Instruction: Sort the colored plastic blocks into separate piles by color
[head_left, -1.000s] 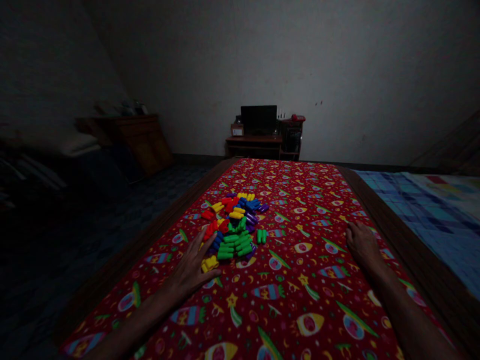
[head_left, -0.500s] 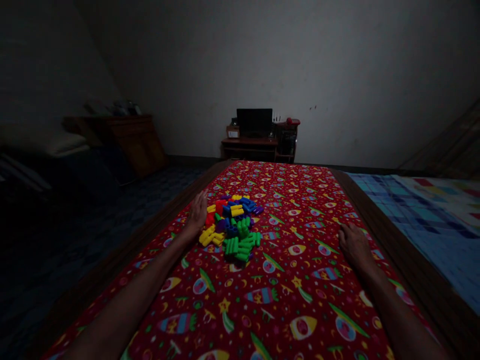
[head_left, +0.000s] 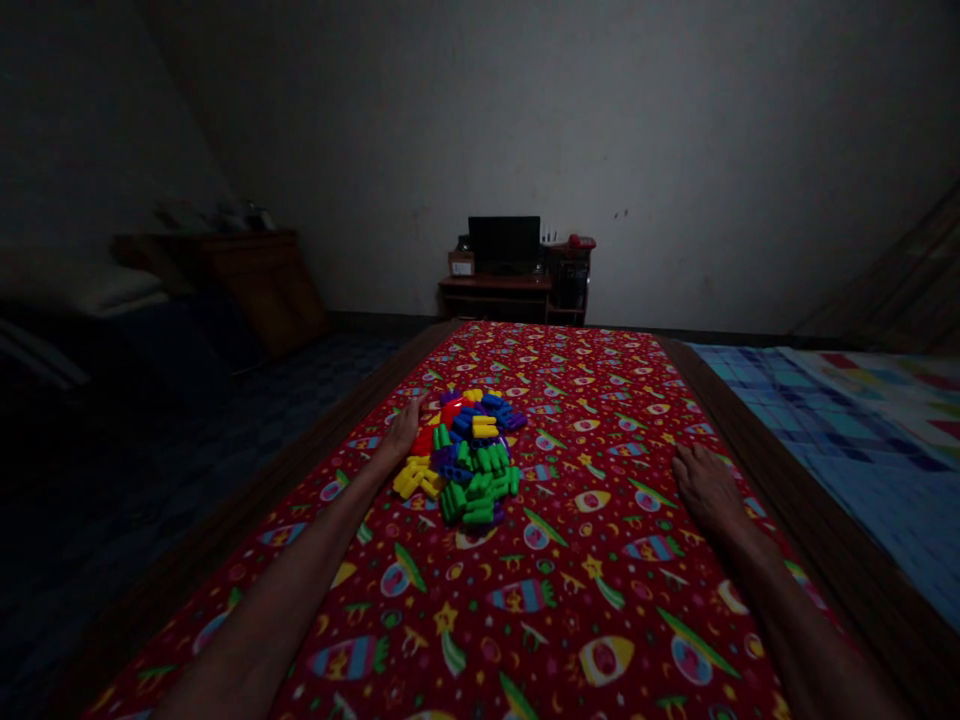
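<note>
A loose pile of plastic toy building blocks lies left of centre on the red printed cloth (head_left: 570,580). Green blocks (head_left: 484,480) are at its near side, yellow blocks (head_left: 417,478) at its near left. Blue blocks (head_left: 495,405), a yellow block (head_left: 484,428) and red blocks (head_left: 451,410) are farther back. My left hand (head_left: 403,428) is against the left side of the pile, fingers stretched forward, gripping nothing that I can see. Well to the right of the blocks, my right hand (head_left: 705,484) rests palm down on the cloth, its fingers slightly bent and apart.
Past the far end of the cloth stands a desk (head_left: 495,284) with a monitor (head_left: 504,245). A wooden cabinet (head_left: 262,285) is at the back left over a dark tiled floor (head_left: 300,400). On the right, a blue checked sheet (head_left: 795,440) lies beside the table's brown edge (head_left: 757,440).
My left hand has shifted slightly right and turned more edge-on against the pile. Several blocks have rolled or shifted, mostly in the middle. The right hand stays in place.
</note>
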